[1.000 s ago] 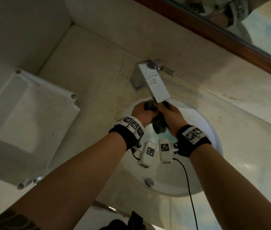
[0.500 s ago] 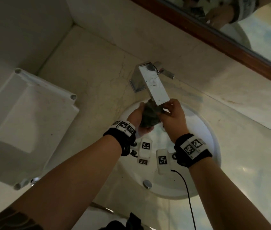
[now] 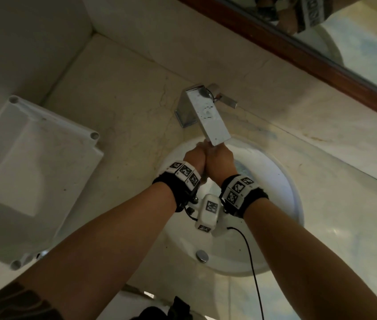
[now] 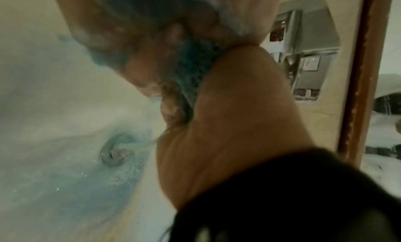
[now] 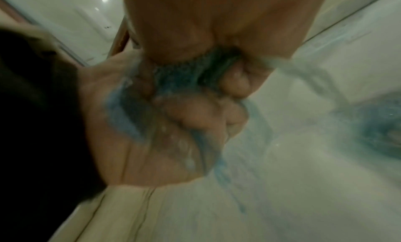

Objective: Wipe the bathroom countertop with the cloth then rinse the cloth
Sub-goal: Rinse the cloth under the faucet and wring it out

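Both hands are pressed together under the chrome faucet spout [image 3: 210, 118], above the round white sink [image 3: 291, 197]. My left hand [image 3: 194, 158] and right hand [image 3: 220, 159] squeeze the blue cloth between them; in the head view the cloth is hidden inside the fists. The left wrist view shows the blue cloth [image 4: 195, 70] bunched between curled fingers, with bluish water running off toward the drain [image 4: 116, 154]. In the right wrist view the cloth [image 5: 180, 74] is wedged between both fists, and blue-tinted water streams down.
Beige marble countertop [image 3: 118, 107] surrounds the sink. A white plastic object [image 3: 32, 176] lies on the left of the counter. A wood-framed mirror [image 3: 321, 63] runs along the back wall. The faucet handle [image 3: 225, 100] sticks out to the right. A drain stopper [image 3: 202, 255] sits at the basin's near side.
The hands have closed together into tight fists around the cloth. The dark cloth that hung visible between them earlier is now hidden in the head view.
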Motion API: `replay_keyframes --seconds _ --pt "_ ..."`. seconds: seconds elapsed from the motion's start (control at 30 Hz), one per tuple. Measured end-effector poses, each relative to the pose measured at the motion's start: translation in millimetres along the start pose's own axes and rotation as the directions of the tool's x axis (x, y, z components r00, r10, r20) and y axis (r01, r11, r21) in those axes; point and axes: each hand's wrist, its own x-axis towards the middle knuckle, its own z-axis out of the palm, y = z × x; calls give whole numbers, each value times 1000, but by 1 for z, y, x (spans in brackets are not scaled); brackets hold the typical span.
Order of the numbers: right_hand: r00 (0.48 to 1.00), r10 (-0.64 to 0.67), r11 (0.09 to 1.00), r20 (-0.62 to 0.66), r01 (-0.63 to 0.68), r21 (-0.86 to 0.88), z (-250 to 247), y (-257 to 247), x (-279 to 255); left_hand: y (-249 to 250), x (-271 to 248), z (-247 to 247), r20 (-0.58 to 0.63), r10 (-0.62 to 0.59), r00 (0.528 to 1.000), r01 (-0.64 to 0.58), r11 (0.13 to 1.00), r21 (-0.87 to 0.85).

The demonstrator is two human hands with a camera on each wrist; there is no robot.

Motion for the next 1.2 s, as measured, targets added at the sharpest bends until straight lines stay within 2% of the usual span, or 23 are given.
replay_keyframes --seconds 0.1,0.17,0.23,0.37,0.47,0.57,0.67,0.73,0.77,0.8,0.87,0.9,1.0,1.07,1.13,1.2 --pt "999 22 995 32 -18 -100 -6 -4 6 3 -8 -2 -26 44 999 -39 983 178" --pt "997 78 997 13 -78 -25 -10 0 12 1 -13 -3 -12 64 998 -61 987 149" --pt "994 111 994 -2 -111 14 -13 3 14 2 -14 -3 -25 148 989 -143 979 144" --pt "984 180 980 16 -181 82 -26 11 17 1 -15 -10 29 193 981 -192 981 -24" --pt "976 209 966 65 -217 139 -36 21 11 -6 -12 -20 -12 184 983 -184 975 -122" --pt "959 225 911 173 -270 311 -39 29 3 -7 -11 -23 -1 139 990 -134 951 -279" --pt "950 210 829 230 -298 474 -37 25 -2 -7 -18 -20 -24 165 986 -165 940 -299" --pt "968 183 823 174 -247 511 -37 22 -4 -9 -16 -21 -77 107 991 -127 929 -348" --pt "975 180 824 128 -221 522 -38 20 -5 -9 -14 -23 -92 38 995 -72 914 -399" --pt "980 177 823 91 -198 532 -39 19 -6 -9 -11 -25 -82 -62 995 17 887 -462" --pt "988 138 831 72 -155 535 -38 13 -11 -9 -8 -29 -5 -264 965 224 829 -513" --pt "991 101 833 84 -130 538 -37 11 -14 -9 -8 -29 36 -288 957 267 822 -503" --pt "991 29 818 132 -100 566 -37 6 -20 -12 -13 -30 139 -212 967 253 822 -511" --pt "996 -6 866 86 -38 499 -37 5 -20 -13 -15 -29 195 -143 970 229 800 -555" --pt "995 -102 959 18 94 269 -36 8 -21 -12 -16 -26 224 -132 966 241 782 -576" --pt "980 -198 980 31 198 17 -31 11 -25 -7 -16 -21 229 -102 968 224 764 -605"
